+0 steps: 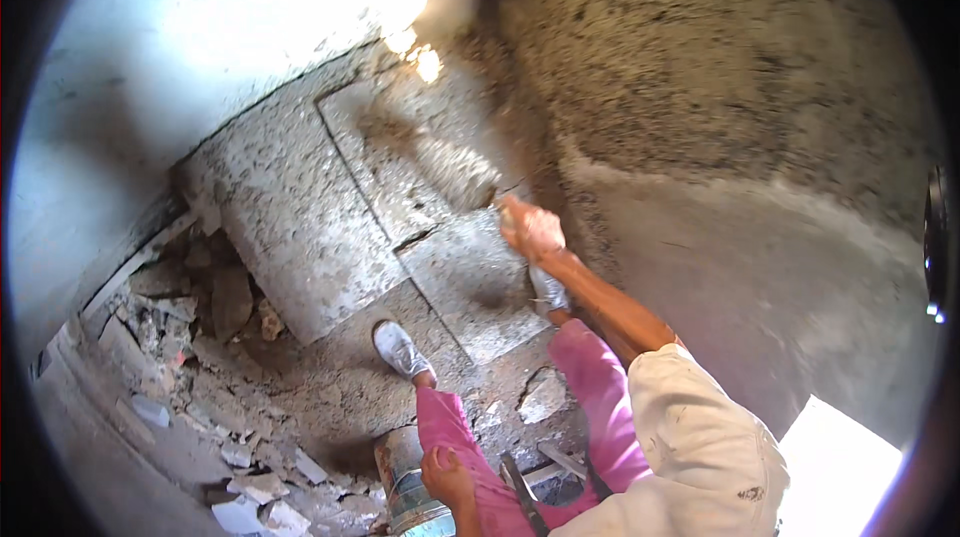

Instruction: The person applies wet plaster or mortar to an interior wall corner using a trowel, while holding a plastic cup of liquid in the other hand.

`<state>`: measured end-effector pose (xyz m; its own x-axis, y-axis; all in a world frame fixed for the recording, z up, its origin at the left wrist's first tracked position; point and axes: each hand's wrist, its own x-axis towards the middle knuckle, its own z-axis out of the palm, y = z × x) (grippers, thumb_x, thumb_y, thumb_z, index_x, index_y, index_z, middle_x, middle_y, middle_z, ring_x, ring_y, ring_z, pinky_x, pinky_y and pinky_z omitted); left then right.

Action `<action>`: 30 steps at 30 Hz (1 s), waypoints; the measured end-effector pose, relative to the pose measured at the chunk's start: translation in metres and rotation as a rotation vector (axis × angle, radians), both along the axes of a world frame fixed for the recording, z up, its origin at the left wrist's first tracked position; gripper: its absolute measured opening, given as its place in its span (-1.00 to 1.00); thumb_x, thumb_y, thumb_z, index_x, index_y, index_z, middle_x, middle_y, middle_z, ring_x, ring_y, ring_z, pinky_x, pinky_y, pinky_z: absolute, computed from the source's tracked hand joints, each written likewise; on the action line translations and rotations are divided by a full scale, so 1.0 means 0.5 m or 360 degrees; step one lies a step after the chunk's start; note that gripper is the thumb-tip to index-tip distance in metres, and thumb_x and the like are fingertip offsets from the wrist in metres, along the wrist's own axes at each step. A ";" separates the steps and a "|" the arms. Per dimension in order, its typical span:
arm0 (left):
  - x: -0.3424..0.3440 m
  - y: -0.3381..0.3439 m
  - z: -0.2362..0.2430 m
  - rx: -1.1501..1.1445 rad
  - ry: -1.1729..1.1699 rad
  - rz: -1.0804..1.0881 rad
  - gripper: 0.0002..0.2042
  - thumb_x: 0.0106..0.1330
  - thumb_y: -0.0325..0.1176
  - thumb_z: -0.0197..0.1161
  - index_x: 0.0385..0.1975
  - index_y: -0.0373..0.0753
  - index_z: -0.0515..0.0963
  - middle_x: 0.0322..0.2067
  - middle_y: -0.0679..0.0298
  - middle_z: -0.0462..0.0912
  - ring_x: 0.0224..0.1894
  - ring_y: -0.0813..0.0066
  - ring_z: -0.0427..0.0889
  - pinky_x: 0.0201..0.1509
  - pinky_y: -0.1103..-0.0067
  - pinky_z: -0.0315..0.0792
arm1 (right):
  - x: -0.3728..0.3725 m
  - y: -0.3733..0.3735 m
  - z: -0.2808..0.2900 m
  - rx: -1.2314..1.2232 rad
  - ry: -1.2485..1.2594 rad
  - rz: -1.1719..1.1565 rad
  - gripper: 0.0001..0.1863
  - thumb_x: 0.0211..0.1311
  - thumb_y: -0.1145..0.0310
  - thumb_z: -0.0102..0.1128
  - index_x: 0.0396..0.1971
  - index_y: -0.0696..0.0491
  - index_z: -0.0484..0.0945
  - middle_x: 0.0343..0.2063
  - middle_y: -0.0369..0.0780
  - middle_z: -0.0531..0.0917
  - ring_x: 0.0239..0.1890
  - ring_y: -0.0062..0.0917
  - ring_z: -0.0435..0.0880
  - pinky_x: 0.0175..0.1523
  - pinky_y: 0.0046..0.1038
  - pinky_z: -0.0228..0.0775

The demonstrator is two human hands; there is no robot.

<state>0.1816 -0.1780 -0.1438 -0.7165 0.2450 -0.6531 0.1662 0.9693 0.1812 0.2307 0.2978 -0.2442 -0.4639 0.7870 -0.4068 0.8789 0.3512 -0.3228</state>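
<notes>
Plaster, rough and grey, covers the wall ahead of you, coarse above and smoother lower down. Your right hand is raised against it where wall meets floor, fingers curled into a fist around something blurred; whether that is a trowel you cannot tell from here. Your right arm runs back from it to a white sleeve. Your left hand is down by your left knee, well apart from the right, resting at the rim of a metal bucket; whether it grips the rim or only touches it is unclear. A dark tool lies between your legs, just beside the bucket. Your white shoes stand on speckled slabs, the left shoe on the gritty floor at their edge. Rubble, broken grey and white pieces, is heaped to your left along the pale wall.
</notes>
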 end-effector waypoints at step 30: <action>0.000 0.068 0.022 -0.0332 -0.0009 -0.0167 -0.68 0.19 -0.24 0.26 -0.08 -0.20 0.58 -0.14 0.00 0.64 -0.10 -0.06 0.62 -0.05 0.15 0.49 | 0.524 -0.037 0.525 -0.0404 0.0532 -0.1032 -0.58 0.28 0.17 0.17 0.07 0.03 0.43 -0.31 -0.19 0.70 -0.32 -0.32 0.71 -0.21 -0.34 0.56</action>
